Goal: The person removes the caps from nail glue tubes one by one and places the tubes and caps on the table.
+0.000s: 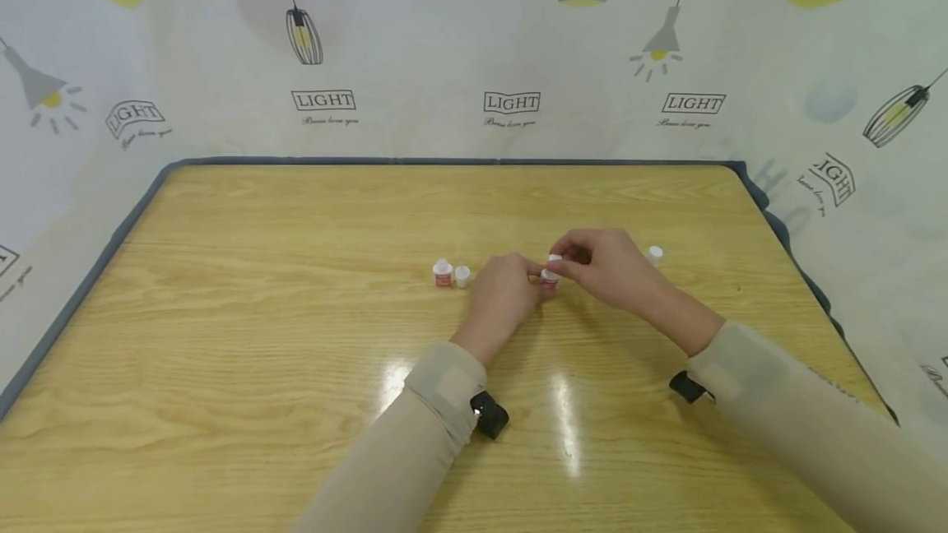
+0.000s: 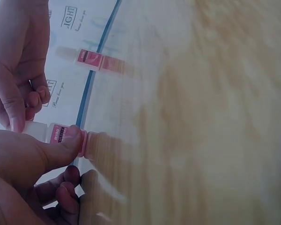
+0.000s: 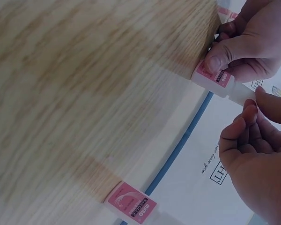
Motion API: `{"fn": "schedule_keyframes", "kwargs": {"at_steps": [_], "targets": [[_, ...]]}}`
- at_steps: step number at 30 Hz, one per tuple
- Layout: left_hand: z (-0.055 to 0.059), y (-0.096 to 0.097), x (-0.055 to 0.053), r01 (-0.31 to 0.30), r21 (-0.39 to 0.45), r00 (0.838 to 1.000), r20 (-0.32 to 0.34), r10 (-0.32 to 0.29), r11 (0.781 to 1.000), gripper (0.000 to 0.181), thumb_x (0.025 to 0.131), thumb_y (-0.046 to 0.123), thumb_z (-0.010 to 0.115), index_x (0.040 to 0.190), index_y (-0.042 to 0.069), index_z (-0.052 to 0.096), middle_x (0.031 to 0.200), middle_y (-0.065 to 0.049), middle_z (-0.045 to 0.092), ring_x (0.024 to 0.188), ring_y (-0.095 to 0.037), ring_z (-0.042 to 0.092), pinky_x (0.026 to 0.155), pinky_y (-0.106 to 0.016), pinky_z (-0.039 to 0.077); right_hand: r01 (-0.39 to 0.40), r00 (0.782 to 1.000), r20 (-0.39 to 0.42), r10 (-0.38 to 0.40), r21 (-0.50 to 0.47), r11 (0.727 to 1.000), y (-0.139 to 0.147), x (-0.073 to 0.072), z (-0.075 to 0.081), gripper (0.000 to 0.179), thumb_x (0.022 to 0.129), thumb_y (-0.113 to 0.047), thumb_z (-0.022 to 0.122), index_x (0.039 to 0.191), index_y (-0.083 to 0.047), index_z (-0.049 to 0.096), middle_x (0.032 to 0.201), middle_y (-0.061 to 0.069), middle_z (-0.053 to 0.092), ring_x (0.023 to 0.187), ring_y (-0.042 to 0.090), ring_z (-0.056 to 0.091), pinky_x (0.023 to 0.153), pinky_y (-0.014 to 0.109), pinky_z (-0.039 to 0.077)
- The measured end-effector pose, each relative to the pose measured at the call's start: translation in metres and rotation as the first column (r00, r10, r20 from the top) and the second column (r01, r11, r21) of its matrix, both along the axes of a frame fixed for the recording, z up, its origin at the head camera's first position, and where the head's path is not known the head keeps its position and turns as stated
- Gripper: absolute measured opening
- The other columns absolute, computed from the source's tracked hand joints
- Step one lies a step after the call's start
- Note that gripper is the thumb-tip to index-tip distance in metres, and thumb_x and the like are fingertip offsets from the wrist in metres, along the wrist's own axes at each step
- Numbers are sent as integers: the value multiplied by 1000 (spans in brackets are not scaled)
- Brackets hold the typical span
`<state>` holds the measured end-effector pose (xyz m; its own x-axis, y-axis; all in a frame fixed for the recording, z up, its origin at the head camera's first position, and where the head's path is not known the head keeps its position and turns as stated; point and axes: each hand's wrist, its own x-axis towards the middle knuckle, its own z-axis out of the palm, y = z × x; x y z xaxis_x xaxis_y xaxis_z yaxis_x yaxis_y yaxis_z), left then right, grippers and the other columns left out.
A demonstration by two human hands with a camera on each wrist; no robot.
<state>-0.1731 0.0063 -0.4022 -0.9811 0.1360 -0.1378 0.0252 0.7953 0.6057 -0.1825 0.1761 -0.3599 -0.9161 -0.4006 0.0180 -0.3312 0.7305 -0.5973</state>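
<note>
My left hand (image 1: 504, 294) grips a small nail glue bottle (image 3: 210, 77) by its pink-labelled body. The bottle stands upright on the table, partly covered by my fingers. From the other side my right hand (image 1: 603, 266) pinches the white cap (image 3: 241, 93) at the bottle's top between thumb and fingers. Whether the cap is turning cannot be seen. Left of my left hand stands a second bottle (image 1: 443, 274) with a pink label, and close beside it a small white cap (image 1: 462, 275). Behind my right hand is another bottle (image 2: 90, 57), mostly hidden in the head view.
The bottles stand on a glossy wood-grain table (image 1: 259, 336) with light reflections near the front. A dark blue edge strip (image 1: 444, 160) runs around its back and sides. Past it rises a white covering (image 1: 415, 48) printed with lamps. A black camera is strapped at each wrist.
</note>
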Motion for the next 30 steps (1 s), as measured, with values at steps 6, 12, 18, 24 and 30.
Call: {"fn": "schedule_keyframes", "kwargs": {"at_steps": [6,12,18,24,30], "targets": [[-1,-1,0,10,7,1000,-8,-10,1000,23,93,39,83,114,29,85,110,3,83,80,-11,62,65,-26,50,-33,999,-27,32,-15,999,1,1,-4,15,104,-12,69,113,-3,77,99,11,76,86,21,65,80,37,55],[-1,-1,0,10,6,1000,-7,-9,1000,24,93,39,83,115,30,85,110,5,83,84,-10,65,70,-28,54,-31,999,-24,29,-48,998,2,2,-7,19,104,-10,69,119,-2,76,105,13,76,92,22,67,83,39,57],[-1,-1,0,8,-13,1000,-3,-8,1000,27,94,41,83,118,30,83,114,4,82,84,-11,63,66,-25,50,46,999,30,-44,-74,996,4,2,-7,18,101,-22,75,113,-9,77,94,7,72,84,20,62,73,29,52],[0,-2,0,-6,-19,1000,0,6,1000,28,92,42,84,118,32,83,117,2,82,84,-11,64,66,-26,50,78,996,45,-74,-95,992,4,2,-12,18,101,-26,76,110,-11,77,92,6,74,82,20,65,69,28,52],[-1,-2,0,-7,-28,1000,-18,7,1000,25,91,42,85,114,34,84,111,2,83,90,-15,71,72,-30,56,82,996,47,-77,-100,992,3,3,-11,19,101,-27,76,111,-11,78,95,7,77,83,21,68,69,27,53]]}}
